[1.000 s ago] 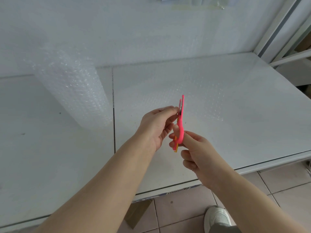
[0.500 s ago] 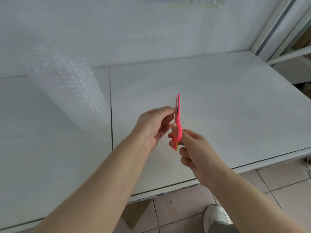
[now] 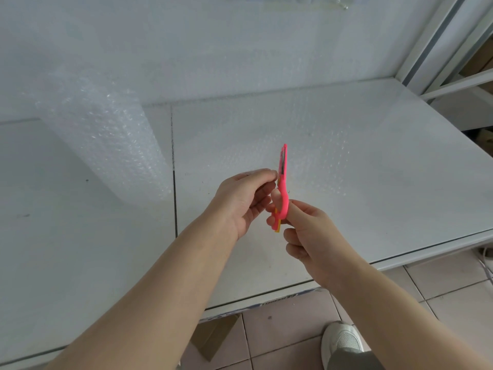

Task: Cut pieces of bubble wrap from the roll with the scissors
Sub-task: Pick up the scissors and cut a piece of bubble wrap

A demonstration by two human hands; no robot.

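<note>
So the scissors (image 3: 283, 182) are clenched by the handles in the grip of the right hand (image 3: 312, 236), blades nearly closed and pointed up and away, and pinched near the pivot by the left hand (image 3: 245, 198). The roll (image 3: 106, 134) is stood on the bench (image 3: 66, 236) well left of the scissors, nearer the left hand.
</note>
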